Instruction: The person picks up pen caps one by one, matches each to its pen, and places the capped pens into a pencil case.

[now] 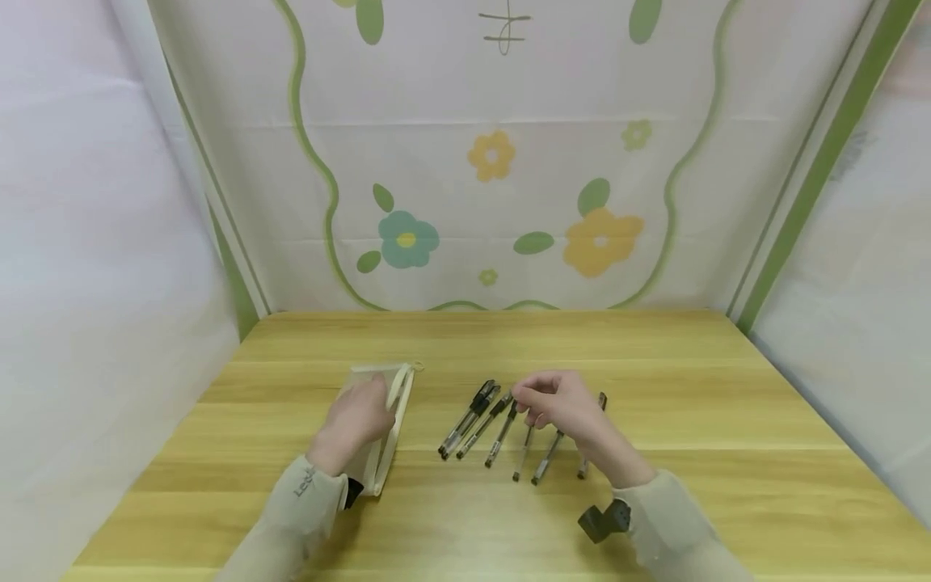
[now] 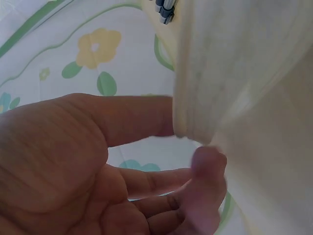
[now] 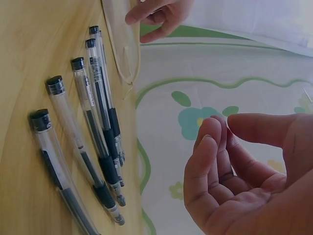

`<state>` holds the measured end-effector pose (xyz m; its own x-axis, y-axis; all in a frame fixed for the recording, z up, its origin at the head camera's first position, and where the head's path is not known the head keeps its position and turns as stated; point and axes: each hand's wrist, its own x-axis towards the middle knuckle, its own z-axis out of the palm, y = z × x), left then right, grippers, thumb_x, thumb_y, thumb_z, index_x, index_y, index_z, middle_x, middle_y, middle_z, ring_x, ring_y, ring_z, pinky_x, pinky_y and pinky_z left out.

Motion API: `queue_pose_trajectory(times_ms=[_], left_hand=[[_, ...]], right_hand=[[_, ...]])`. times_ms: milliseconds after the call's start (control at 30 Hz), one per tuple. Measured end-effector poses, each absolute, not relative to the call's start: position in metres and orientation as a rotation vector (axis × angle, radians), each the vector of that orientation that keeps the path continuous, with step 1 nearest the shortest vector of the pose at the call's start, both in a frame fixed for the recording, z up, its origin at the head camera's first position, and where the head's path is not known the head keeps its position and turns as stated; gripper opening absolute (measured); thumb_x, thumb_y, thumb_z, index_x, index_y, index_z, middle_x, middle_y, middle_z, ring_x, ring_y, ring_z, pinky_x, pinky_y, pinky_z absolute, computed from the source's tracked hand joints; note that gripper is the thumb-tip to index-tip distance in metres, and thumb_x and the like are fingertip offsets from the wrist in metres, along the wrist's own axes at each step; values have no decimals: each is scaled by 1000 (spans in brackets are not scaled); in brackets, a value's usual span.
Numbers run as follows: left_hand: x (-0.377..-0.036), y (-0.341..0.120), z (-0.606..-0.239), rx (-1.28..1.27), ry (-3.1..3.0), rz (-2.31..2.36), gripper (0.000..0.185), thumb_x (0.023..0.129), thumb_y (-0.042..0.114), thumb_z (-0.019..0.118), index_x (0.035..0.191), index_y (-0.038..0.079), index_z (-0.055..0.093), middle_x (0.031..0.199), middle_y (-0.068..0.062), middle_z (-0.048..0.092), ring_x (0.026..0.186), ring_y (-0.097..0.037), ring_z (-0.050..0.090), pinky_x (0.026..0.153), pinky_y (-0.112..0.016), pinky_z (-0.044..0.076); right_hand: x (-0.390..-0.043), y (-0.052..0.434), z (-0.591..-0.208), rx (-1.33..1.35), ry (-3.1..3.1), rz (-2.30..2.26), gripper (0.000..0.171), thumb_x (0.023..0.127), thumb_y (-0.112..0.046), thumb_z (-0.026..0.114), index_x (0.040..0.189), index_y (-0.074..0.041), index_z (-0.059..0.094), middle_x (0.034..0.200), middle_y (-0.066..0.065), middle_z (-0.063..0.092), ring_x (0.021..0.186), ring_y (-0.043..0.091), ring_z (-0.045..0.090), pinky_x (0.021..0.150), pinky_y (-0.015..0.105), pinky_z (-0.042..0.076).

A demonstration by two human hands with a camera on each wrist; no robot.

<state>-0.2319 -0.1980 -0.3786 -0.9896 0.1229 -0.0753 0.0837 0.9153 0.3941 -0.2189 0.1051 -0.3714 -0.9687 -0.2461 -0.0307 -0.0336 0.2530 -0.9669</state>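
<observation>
The pouch (image 1: 383,420) is gripped by the left hand (image 1: 356,420); right of it, the right hand (image 1: 560,404) (loosely curled, empty) is held over the pens (image 1: 502,428).

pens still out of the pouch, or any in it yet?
Out as far as shown: the pens lie in a row on the table beside the pouch, which the left hand holds. Pouch interior unseen.

The left hand (image 1: 358,422) holds a cream pouch (image 1: 389,424); the right hand (image 1: 560,404) hovers over pens (image 1: 480,420).

bare table (image 1: 655,356) beyond the pens (image 1: 502,432) (pouch (image 1: 385,420) blocks the left side)
</observation>
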Motion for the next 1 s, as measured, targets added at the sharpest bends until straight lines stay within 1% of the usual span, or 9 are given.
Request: queue_pose_trajectory(times_ms=[67, 133, 200, 300, 333, 467, 667, 800, 1000], left_hand=[[-230, -200, -379, 153, 2978, 636, 29, 77, -8, 56, 106, -8, 55, 68, -8, 50, 53, -18, 45, 45, -26, 38], [-230, -200, -379, 148, 2989, 641, 15, 76, -10, 54, 89, -2, 55, 67, -7, 49, 53, -18, 45, 44, -26, 38], [-229, -201, -379, 141, 2999, 634, 15, 76, -10, 53, 76, 5, 50, 65, -6, 48, 52, -17, 45, 44, -25, 38], [-229, -202, -377, 142, 3016, 615, 20, 77, -9, 53, 68, 8, 47, 63, -5, 48, 52, -17, 46, 43, -25, 38], [-228, -202, -376, 146, 3020, 614, 20, 77, -8, 53, 67, 8, 47, 62, -5, 48, 52, -17, 46, 43, -25, 39], [-228, -202, -373, 144, 3012, 646, 19, 78, -7, 53, 68, 8, 47, 63, -6, 49, 51, -17, 47, 41, -25, 40], [-228, -203, -368, 126, 2973, 653, 10, 83, -2, 57, 77, 5, 53, 67, -8, 54, 54, -19, 52, 43, -26, 44], [-227, -204, -367, 115, 2959, 659, 8, 86, 3, 60, 81, 5, 54, 68, -7, 54, 55, -18, 52, 44, -26, 43], [-228, -206, -366, 120, 2951, 672, 9, 86, 4, 62, 82, 5, 55, 69, -7, 54, 55, -18, 51, 44, -26, 42]], right_hand=[[-220, 103, -373, -270, 2342, -1794, 18, 95, -16, 67, 101, 0, 71, 84, 11, 67, 76, 36, 65, 70, 47, 56], [-220, 102, -374, -262, 2350, -1787, 17, 95, -16, 66, 101, 0, 72, 84, 11, 68, 76, 36, 65, 70, 49, 55], [-220, 101, -375, -255, 2355, -1780, 17, 95, -16, 66, 102, 0, 72, 84, 10, 68, 74, 33, 65, 71, 51, 55], [-223, 99, -377, -243, 2360, -1757, 18, 95, -16, 66, 103, 0, 72, 86, 12, 69, 74, 30, 65, 72, 51, 55], [-225, 98, -377, -247, 2371, -1737, 19, 95, -17, 66, 104, 0, 72, 87, 12, 69, 74, 30, 65, 72, 50, 55], [-240, 91, -376, -268, 2393, -1660, 25, 95, -18, 65, 110, 2, 70, 95, 16, 70, 80, 35, 66, 73, 48, 56], [-263, 77, -377, -229, 2336, -1636, 32, 96, -11, 63, 121, 8, 64, 104, 23, 69, 84, 35, 68, 76, 46, 57], [-272, 67, -384, -231, 2357, -1587, 33, 94, -6, 64, 121, 12, 62, 104, 22, 69, 84, 35, 69, 73, 44, 57], [-277, 58, -389, -219, 2414, -1550, 35, 91, -3, 66, 122, 13, 61, 100, 16, 70, 76, 33, 69, 68, 43, 58]])
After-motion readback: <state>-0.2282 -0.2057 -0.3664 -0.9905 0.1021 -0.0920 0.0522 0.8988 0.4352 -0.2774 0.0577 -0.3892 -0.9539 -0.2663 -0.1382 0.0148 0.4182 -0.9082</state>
